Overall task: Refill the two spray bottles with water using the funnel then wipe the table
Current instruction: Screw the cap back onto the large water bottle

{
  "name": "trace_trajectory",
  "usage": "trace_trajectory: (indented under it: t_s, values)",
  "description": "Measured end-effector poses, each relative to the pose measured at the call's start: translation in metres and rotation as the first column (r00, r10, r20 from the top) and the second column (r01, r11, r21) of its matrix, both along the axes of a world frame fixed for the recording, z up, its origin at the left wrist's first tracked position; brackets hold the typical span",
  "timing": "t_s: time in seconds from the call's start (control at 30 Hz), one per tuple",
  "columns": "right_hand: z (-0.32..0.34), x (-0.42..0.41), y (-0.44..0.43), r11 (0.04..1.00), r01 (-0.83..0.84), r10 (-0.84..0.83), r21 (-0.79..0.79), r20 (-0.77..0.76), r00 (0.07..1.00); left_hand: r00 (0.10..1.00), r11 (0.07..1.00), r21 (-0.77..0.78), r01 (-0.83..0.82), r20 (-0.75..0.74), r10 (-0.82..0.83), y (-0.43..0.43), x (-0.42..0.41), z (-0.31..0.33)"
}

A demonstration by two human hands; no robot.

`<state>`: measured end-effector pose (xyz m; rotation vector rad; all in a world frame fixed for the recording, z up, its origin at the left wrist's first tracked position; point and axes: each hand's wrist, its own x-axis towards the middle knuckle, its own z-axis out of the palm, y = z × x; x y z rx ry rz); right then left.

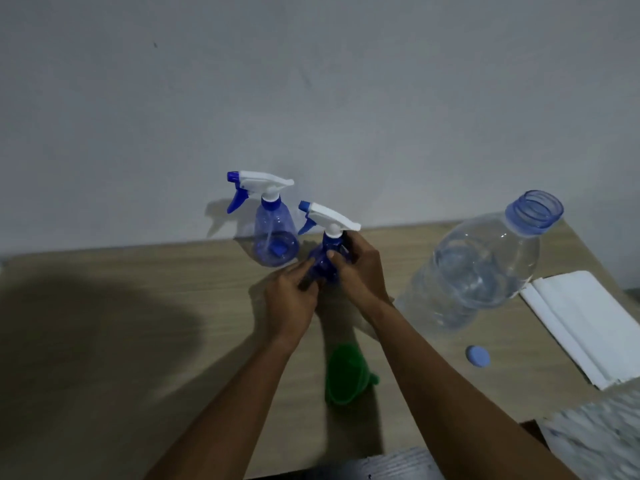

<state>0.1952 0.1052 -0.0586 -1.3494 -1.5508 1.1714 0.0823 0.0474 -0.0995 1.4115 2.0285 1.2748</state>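
Funnel (343, 375) btwn arms, water bottle (485, 265) right.

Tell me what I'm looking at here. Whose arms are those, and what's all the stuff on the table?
The picture comes from a camera worn on a person's head, looking down, so the arms you see are that person's own. There is no machine here. The left hand and the right hand both hold the near spray bottle, which stands on a wooden table. Its white and blue top is on. A second spray bottle stands just behind it, by the wall. A green funnel lies on the table between the arms. To the right is a big clear water bottle with no cap; its blue cap lies nearby. White folded paper sits at the far right.
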Motion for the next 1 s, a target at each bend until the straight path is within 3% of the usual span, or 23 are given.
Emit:
trace_trajectory:
  t_s: [0.17,0.43,0.73,0.87,1.0]
  values:
    - [-0.02,-0.004,0.001,0.996,0.075,-0.083,0.045,0.196,0.977,1.0,1.0,0.016,0.024,-0.011,-0.024,0.006,0.0,-0.004]
    - [-0.04,-0.006,0.014,0.981,0.191,-0.189,-0.035,0.056,0.98,0.999,0.998,-0.056,-0.016,0.032,0.018,0.017,-0.002,-0.004]
    - [0.012,-0.011,-0.006,0.978,0.048,-0.049,-0.201,-0.001,0.999,0.998,0.982,-0.177,0.066,0.022,-0.063,-0.001,-0.007,0.023]
    - [0.036,0.017,-0.065,0.99,-0.139,0.138,-0.03,-0.045,0.989,0.999,0.992,-0.126,0.023,0.026,-0.019,-0.031,0.001,0.049]
    - [0.026,0.083,-0.118,0.957,-0.213,0.192,0.198,0.12,0.974,0.995,1.0,-0.016,0.027,0.098,-0.025,-0.058,0.026,0.067]
